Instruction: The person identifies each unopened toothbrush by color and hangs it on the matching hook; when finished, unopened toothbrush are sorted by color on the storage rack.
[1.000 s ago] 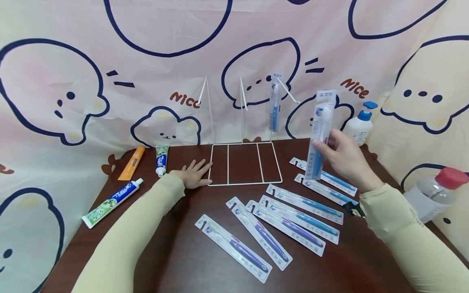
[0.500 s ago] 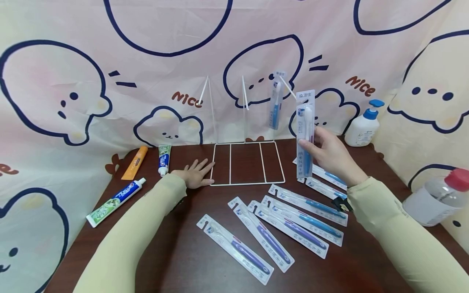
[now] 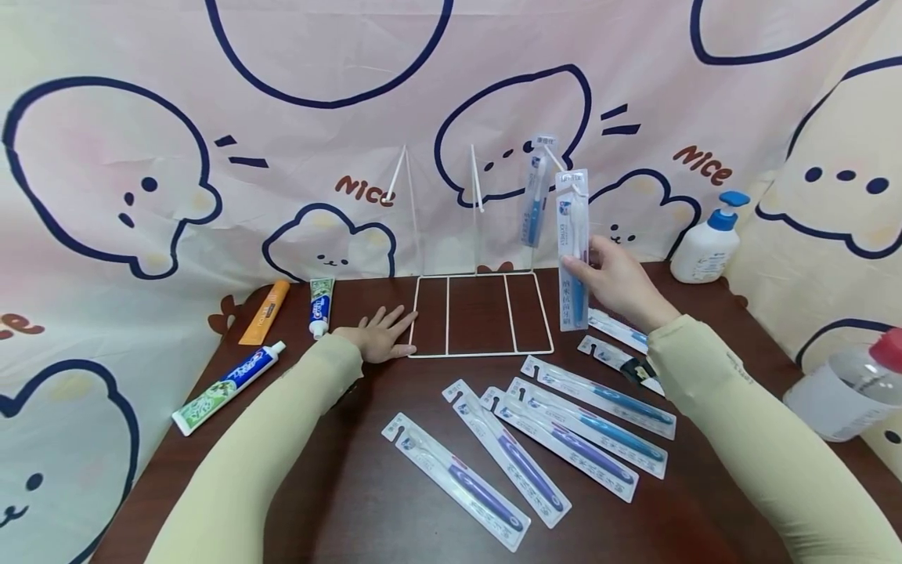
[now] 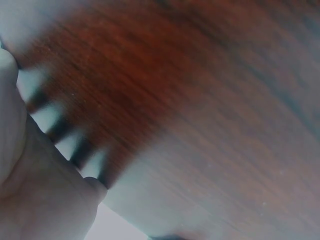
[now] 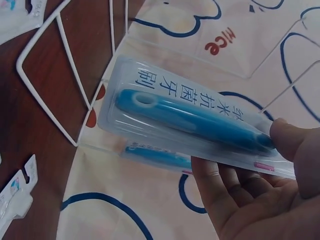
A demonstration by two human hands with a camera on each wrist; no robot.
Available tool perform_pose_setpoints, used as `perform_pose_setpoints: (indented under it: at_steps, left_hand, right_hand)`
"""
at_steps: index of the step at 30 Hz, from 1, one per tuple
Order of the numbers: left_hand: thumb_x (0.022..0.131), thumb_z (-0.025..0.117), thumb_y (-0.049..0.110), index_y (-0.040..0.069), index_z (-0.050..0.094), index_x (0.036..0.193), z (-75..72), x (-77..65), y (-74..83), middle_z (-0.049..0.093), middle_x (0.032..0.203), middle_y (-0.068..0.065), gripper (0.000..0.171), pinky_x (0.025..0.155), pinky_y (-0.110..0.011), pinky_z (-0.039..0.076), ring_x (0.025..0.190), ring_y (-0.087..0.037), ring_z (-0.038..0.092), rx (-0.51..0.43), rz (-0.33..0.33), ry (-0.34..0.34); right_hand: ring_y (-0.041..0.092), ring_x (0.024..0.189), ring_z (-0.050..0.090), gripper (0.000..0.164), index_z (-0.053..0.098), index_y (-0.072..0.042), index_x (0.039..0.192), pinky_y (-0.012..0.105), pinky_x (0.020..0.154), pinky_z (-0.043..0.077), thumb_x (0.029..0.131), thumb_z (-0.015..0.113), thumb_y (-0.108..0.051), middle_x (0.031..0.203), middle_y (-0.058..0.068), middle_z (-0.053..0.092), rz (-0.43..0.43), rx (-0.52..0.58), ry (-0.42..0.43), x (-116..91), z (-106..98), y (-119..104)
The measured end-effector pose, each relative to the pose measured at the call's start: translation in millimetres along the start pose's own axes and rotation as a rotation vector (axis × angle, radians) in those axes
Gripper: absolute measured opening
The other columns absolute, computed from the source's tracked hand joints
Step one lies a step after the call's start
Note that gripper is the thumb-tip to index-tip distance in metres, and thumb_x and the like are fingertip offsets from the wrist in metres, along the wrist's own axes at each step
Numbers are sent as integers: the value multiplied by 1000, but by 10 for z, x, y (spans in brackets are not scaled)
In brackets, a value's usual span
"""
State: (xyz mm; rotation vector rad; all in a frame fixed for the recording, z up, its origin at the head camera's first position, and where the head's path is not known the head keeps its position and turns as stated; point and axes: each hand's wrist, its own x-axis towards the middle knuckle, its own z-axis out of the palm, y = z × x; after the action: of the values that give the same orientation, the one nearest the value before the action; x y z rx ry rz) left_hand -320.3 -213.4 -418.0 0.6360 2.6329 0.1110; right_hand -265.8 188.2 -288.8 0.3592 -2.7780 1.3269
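Observation:
My right hand [image 3: 623, 283] pinches a packaged blue toothbrush [image 3: 572, 223] upright between thumb and fingers. Its top overlaps the front end of the right hook of a white wire rack [image 3: 481, 355]. Farther back on that hook hangs another packaged blue toothbrush [image 3: 534, 205], slightly tilted. In the right wrist view, the held toothbrush [image 5: 185, 120] shows its blue handle, with my thumb across the pack and fingers behind. My left hand [image 3: 378, 338] lies with spread fingers on the table, fingertips at the rack base's left side. The left wrist view shows part of this hand [image 4: 45, 190] against the brown tabletop.
Several packaged toothbrushes, blue and purple [image 3: 486, 497], lie fanned out front right. Toothpaste tubes [image 3: 229, 388] and an orange tube [image 3: 265, 313] lie at left. A white pump bottle [image 3: 707, 247] and a red-capped bottle [image 3: 842, 395] stand at right. A patterned cloth [image 3: 331, 47] hangs behind.
My right hand has moved left with the packaged toothbrush, bringing its top to the right hook. The hanging pack now tilts. My left hand stays at the rack base.

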Motion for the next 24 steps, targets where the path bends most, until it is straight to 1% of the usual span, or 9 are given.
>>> perform_pose_setpoints:
  at_steps: [2,4,6,8,13,16,20,24]
  left_hand:
    - [87,33,66,24,0,149,-4,3,4,-4,153,-13,81,100,-65,4,135,-43,-5,-3,0,3]
    - [87,32,67,26,-1,149,10,22,-7,-5,153,-11,81,101,-63,6,135,-42,-5,14,-11,4]
    - [88,30,66,26,-3,148,-6,11,14,-6,153,-9,79,102,-61,6,136,-39,-5,42,-28,-9]
    - [89,30,65,26,-3,148,1,17,6,-7,153,-9,79,102,-61,7,136,-39,-5,43,-28,-11]
    - [90,33,61,24,-3,149,-21,-21,23,-6,153,-11,78,102,-62,7,136,-40,-4,28,-19,-26]
    - [90,33,61,24,-4,148,-28,-36,31,-6,153,-11,78,102,-61,9,136,-40,-3,38,-21,-29]
    - [91,32,61,23,-3,149,-34,-35,37,-6,153,-11,78,102,-61,9,136,-40,-3,36,-12,-26]
    - [90,33,62,25,-4,148,-54,-38,53,-6,153,-10,78,103,-60,8,136,-39,-3,33,-22,-29]
  right_hand:
    - [35,109,53,62,32,-19,143,56,80,45,90,49,-47,129,14,47,-4,21,-10,107,1,9]
    - [34,110,52,61,32,-19,143,54,82,44,91,48,-45,131,14,46,-2,33,-27,225,-1,15]
    - [34,111,52,60,31,-19,144,54,84,43,92,47,-44,133,13,45,3,32,-46,341,-5,15]
    - [34,113,51,60,28,-20,145,54,86,42,93,46,-43,135,13,44,4,20,-63,452,-7,11]
    - [36,114,50,56,26,-13,145,53,89,41,96,44,-33,134,17,45,-21,29,-92,721,13,23]
    - [38,116,48,55,24,-11,145,53,90,40,97,43,-31,135,19,43,5,30,-103,855,17,32]
    - [39,120,44,55,21,-12,146,55,92,36,98,40,-29,139,19,39,69,45,-118,990,-3,35]
    - [40,121,42,54,21,-8,146,55,94,34,99,40,-28,139,21,37,89,76,-132,1091,-26,54]
